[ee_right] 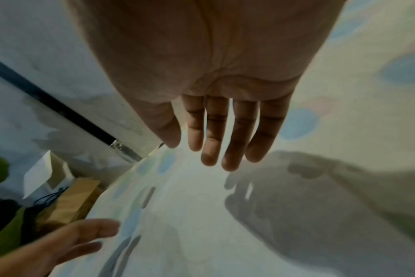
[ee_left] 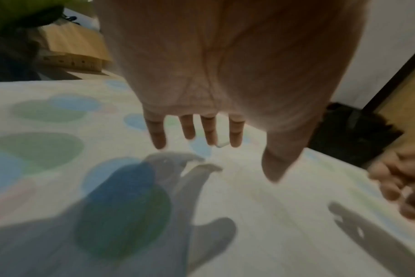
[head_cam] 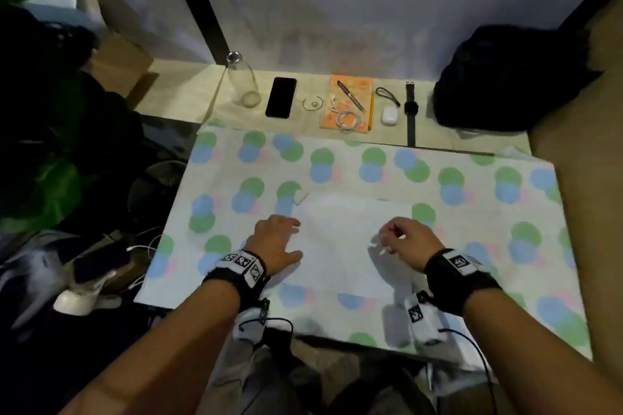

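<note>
1. Here the left hand (head_cam: 276, 242) hovers over the white sheet (head_cam: 350, 239), grip spread, empty;
2. the right hand (head_cam: 406, 241) likewise, fingers straight, grip empty;
3. the white sheet lies flat on the dotted cloth (head_cam: 472, 199).

Left grip (head_cam: 276, 244) and right grip (head_cam: 406, 242) hover apart, slack and flat (palms down).

You have a plain white sheet (head_cam: 347, 239) lying flat on the dot-patterned surface (head_cam: 472, 185) in front of you. It is a pale rectangle, and its far left corner is slightly turned up.
</note>
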The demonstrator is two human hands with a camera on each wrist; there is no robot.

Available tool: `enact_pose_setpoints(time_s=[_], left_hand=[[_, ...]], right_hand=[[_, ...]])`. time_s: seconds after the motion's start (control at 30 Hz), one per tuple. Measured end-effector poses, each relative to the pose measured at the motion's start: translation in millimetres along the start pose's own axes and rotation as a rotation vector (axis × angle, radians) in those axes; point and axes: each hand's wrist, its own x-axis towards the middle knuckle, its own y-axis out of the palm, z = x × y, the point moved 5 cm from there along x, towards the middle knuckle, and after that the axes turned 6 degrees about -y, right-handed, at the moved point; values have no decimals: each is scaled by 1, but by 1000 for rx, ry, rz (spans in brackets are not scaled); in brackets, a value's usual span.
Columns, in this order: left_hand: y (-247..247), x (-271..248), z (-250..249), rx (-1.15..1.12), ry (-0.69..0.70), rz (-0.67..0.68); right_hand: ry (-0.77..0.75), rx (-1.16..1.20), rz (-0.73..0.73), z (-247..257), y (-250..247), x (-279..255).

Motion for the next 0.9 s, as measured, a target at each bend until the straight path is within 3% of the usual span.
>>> enact_pose_setpoints(time_s=[0.17,0.33,0.4,0.53,0.7,0.9], left_hand=[[6,31,14,207,-72,30],[22,48,27,209,-90,86],[28,44,26,271,-78,74],[37,29,26,382,-19,43],[49,11,21,396,66,45],[58,3,22,462,164,42]], right_hand=[[3,195,50,34,48,75],[-120,112,63,55,93,117],[-215,24,95,59,106,124],[-415,-444,201,67,123,133],[-452,-352,117,64,120,129],[-573,-474,124,55,109,121]])
